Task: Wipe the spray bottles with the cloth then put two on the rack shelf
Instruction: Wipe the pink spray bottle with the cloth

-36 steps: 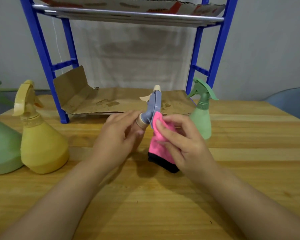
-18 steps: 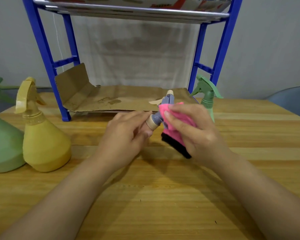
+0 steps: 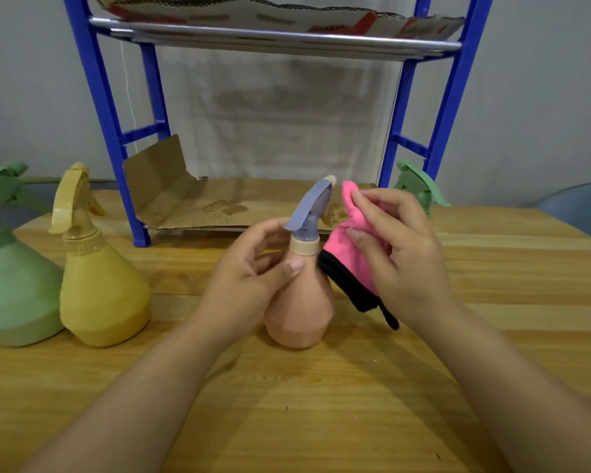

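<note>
Wooden tabletop (image 3: 321,404) carries a blue rack (image 3: 110,131) with cardboard (image 3: 219,206) lining its lower shelf. In front of it, the person's left hand (image 3: 249,278) wraps its fingers around the neck of an upright peach spray bottle (image 3: 301,302) with a grey trigger. Just beside it, the right hand (image 3: 403,264) pinches a pink cloth (image 3: 348,247). A yellow spray bottle (image 3: 99,285) and a green spray bottle (image 3: 14,285) stand at left; a small green spray bottle (image 3: 420,189) shows behind the right hand.

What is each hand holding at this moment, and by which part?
The left hand grips the peach spray bottle around its neck and shoulder. The right hand pinches the bunched pink cloth at its upper fold, beside the bottle's head.
</note>
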The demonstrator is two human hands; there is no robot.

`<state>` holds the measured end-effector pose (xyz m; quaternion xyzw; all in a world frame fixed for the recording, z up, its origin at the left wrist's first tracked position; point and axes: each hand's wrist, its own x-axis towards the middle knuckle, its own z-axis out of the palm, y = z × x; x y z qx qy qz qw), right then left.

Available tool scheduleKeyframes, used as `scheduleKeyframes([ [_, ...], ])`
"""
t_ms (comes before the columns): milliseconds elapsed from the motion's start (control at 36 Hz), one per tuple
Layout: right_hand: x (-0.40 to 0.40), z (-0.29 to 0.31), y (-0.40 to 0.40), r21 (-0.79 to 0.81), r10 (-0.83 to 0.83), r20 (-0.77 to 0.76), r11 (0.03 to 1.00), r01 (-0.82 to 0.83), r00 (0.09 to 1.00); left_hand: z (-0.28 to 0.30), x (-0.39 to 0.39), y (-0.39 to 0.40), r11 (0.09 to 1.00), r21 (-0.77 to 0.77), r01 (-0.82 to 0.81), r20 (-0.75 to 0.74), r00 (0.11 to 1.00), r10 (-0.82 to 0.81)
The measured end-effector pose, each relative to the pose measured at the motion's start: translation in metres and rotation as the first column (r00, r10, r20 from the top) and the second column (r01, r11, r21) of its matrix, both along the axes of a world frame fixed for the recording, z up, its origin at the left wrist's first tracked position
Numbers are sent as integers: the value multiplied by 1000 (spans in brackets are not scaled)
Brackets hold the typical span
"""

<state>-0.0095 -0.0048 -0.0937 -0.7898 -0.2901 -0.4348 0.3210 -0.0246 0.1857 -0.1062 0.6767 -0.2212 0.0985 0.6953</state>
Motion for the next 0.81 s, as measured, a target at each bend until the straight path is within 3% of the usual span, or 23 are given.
scheduleKeyframes([
  [250,-1,-4,15,26,54,-10,998,-54,998,-4,2,-2,999,-23,28,20,999,-28],
  [361,-7,-7,22,-105,58,41,993,-53,997,-4,1,-2,1000,-21,-2,29,1000,2],
  [472,-13,-11,23,-148,134,-60,979,-141,989,-3,1,1,1000,-14,5,28,1000,-5],
  [583,-10,-12,19,-234,82,72,970,-63,994,-2,1,1,1000,14,18,26,999,-19],
  [694,-1,-8,12,-110,39,9,993,-38,999,-1,2,-1,1000,5,14,18,1000,-15],
  [806,-3,-16,11,-157,14,113,988,4,994,-2,2,-1,1000,-4,19,20,1000,-19],
])
